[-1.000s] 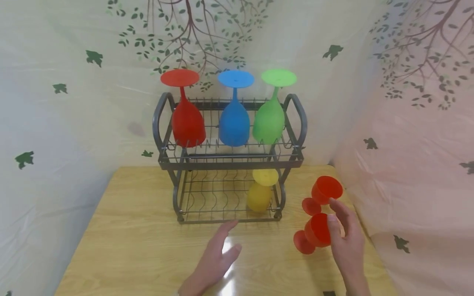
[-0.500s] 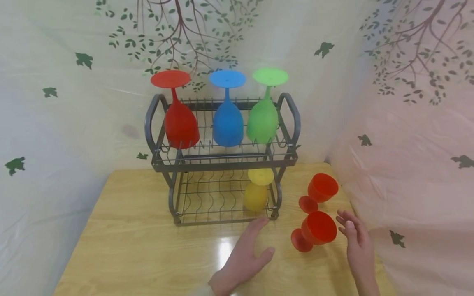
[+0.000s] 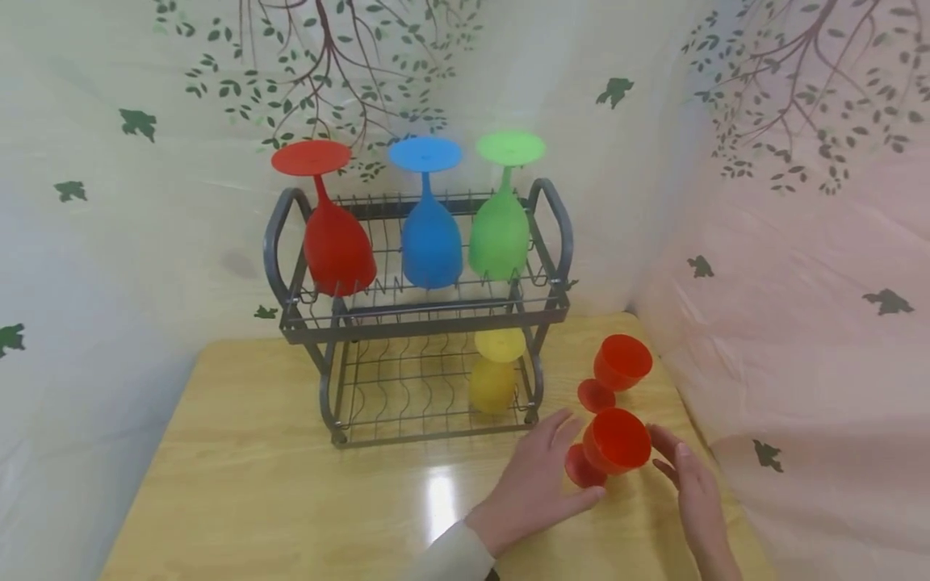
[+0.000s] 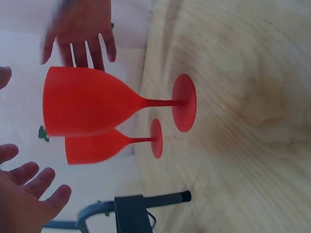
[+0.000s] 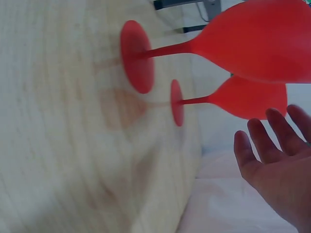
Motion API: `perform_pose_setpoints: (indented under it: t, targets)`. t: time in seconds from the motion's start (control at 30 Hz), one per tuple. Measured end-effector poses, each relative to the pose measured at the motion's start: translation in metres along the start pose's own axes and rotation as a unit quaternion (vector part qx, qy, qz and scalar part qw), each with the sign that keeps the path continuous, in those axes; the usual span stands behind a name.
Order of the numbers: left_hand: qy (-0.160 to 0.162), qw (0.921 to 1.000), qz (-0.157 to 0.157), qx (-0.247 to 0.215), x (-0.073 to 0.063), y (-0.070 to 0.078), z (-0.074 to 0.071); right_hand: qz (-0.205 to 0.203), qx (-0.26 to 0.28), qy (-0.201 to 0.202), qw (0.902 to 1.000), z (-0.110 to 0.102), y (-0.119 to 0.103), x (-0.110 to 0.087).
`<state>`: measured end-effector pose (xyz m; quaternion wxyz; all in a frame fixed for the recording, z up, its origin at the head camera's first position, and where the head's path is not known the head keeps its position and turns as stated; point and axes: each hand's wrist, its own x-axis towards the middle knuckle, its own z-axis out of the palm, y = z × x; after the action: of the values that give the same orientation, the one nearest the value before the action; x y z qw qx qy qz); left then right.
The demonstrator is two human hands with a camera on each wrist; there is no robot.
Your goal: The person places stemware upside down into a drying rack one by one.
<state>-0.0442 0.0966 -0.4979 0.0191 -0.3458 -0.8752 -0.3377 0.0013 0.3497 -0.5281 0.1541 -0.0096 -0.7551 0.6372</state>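
Note:
Two red wine glasses stand upright on the table's right side. The nearer red wine glass (image 3: pixel 616 442) is between my two hands. To its left is my left hand (image 3: pixel 534 484), thumb and fingers spread apart, holding nothing. My right hand (image 3: pixel 693 492) lies on the glass's right side with loosely bent fingers, close to the bowl; the left wrist view shows its fingers extended behind the bowl. Neither hand grips the glass. Behind it stands the farther red wine glass (image 3: pixel 622 363), partly covered by the nearer one in the left wrist view (image 4: pixel 92 148).
A dark two-tier wire rack (image 3: pixel 429 327) stands at the back. Its upper tier holds upside-down red (image 3: pixel 337 250), blue (image 3: pixel 432 246) and green (image 3: pixel 500 242) wine glasses. A yellow wine glass (image 3: pixel 494 383) is upside down on the lower tier. Patterned sheeting (image 3: pixel 785 363) borders the table (image 3: pixel 254 484).
My left hand has moved right, up to the nearer red glass. My right hand has shifted to that glass's right side. The head view has turned slightly right. The glasses stay in place.

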Motion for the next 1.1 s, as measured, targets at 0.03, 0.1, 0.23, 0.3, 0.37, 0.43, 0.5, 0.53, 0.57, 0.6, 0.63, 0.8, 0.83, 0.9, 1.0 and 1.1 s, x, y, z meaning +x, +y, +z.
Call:
perform_pose_setpoints:
  t: [0.03,0.1,0.23,0.3,0.37,0.43,0.5,0.53,0.57,0.6,0.63,0.8,0.83,0.9,1.0,1.1]
  targets:
    - [0.001,0.9999,0.006,0.015,0.004,0.002,0.002,-0.002,0.000,-0.007,1.0000,0.000,0.002,0.000]
    - [0.003,0.9987,0.023,0.045,0.012,0.005,0.006,-0.007,0.002,-0.015,0.9999,0.001,0.006,-0.001]
    - [-0.017,0.9938,0.035,0.104,0.026,0.015,0.011,-0.003,0.003,-0.018,0.9998,0.003,0.011,-0.003]
    - [-0.031,0.9911,0.031,0.126,0.033,0.019,0.014,0.006,0.000,-0.018,0.9998,0.004,0.013,-0.005]
    - [-0.041,0.9886,0.027,0.142,0.039,0.023,0.018,0.015,0.000,-0.020,0.9997,0.004,0.015,-0.007]
    - [-0.046,0.9857,0.029,0.160,0.045,0.026,0.020,0.015,0.006,-0.023,0.9996,0.003,0.017,-0.009]
    - [-0.051,0.9836,0.030,0.171,0.051,0.029,0.022,0.013,0.014,-0.029,0.9994,0.003,0.018,-0.010]
    - [-0.054,0.9829,0.029,0.173,0.054,0.030,0.023,0.012,0.017,-0.032,0.9993,0.003,0.019,-0.010]
    - [-0.057,0.9821,0.030,0.177,0.057,0.031,0.023,0.013,0.021,-0.033,0.9992,0.003,0.019,-0.011]
    - [-0.059,0.9814,0.029,0.180,0.059,0.032,0.024,0.012,0.022,-0.035,0.9991,0.003,0.019,-0.011]
    - [-0.060,0.9808,0.028,0.184,0.061,0.033,0.024,0.013,0.023,-0.037,0.9990,0.003,0.019,-0.011]
    - [-0.061,0.9776,0.014,0.201,0.068,0.035,0.025,0.008,0.029,-0.042,0.9987,0.003,0.019,-0.013]
    - [-0.061,0.9769,0.011,0.204,0.068,0.035,0.026,0.006,0.032,-0.042,0.9986,0.004,0.020,-0.013]
    - [-0.056,0.9757,0.008,0.212,0.070,0.035,0.027,0.002,0.038,-0.042,0.9984,0.004,0.020,-0.012]
    - [-0.050,0.9748,0.007,0.217,0.071,0.035,0.028,-0.002,0.045,-0.040,0.9982,0.005,0.021,-0.012]
    - [-0.045,0.9742,0.007,0.221,0.071,0.036,0.028,-0.008,0.044,-0.037,0.9983,0.004,0.021,-0.012]
